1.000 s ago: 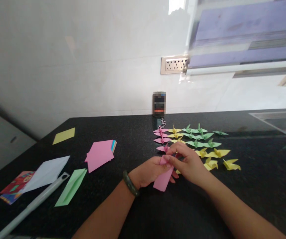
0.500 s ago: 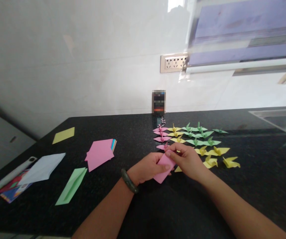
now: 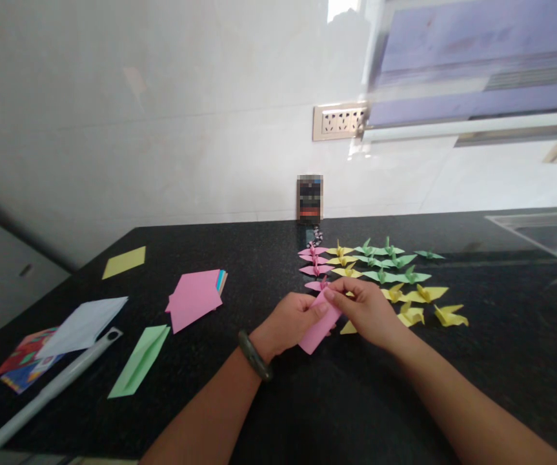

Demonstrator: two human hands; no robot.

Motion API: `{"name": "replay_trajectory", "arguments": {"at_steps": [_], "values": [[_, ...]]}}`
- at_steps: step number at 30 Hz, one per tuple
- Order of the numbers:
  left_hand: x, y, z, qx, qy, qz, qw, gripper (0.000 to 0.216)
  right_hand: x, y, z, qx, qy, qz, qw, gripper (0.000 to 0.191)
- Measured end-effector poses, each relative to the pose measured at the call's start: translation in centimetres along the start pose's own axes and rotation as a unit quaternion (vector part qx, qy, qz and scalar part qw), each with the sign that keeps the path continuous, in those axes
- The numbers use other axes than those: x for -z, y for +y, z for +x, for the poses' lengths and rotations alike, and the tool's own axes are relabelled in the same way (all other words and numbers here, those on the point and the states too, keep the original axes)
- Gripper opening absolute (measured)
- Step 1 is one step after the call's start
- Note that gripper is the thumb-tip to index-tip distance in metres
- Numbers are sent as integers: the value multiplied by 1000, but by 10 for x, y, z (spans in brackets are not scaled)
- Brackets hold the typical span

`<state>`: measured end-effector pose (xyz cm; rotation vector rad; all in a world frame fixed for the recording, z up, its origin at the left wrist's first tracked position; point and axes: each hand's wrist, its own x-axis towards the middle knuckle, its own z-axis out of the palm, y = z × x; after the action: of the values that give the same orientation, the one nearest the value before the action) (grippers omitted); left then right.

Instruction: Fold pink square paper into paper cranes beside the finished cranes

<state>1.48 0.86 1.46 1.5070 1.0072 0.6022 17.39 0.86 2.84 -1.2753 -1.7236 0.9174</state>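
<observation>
A folded piece of pink origami paper [image 3: 314,334] is held above the dark counter between both hands. My left hand [image 3: 292,323] grips it from the left, thumb lying on top. At the upper corner, my right hand [image 3: 363,310] pinches the paper between thumb and fingers. Just beyond the hands stand rows of folded paper cranes: pink cranes [image 3: 315,270], yellow cranes [image 3: 423,294] and green cranes [image 3: 382,276]. Part of the nearest ones is hidden behind my hands.
Left of my hands lie a stack of pink-topped paper [image 3: 195,297], a folded green paper [image 3: 139,361], a yellow sheet [image 3: 124,262] and a white sheet [image 3: 84,326] over a colourful packet [image 3: 26,361]. A pale pole [image 3: 55,387] crosses the near left. A pixelated upright object [image 3: 310,199] leans against the wall.
My left thumb has slid up along the pink paper toward my right hand. The pale pole at the left has swung to the right, its end now past the white sheet.
</observation>
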Motion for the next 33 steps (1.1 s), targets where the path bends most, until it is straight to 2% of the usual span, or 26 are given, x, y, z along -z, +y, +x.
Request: {"name": "replay_trajectory", "arguments": {"at_steps": [5,20,33], "values": [[0,-2,1,0,9,8,1000,53,1,0,-1,18,-8,-23,1000,24],[-1,3,-2,1,4,-7,1000,48,0,3,3,-9,-10,10,1000,22],[-1,3,-1,6,1,-20,1000,45,1,6,4,-4,-10,7,1000,23]]}}
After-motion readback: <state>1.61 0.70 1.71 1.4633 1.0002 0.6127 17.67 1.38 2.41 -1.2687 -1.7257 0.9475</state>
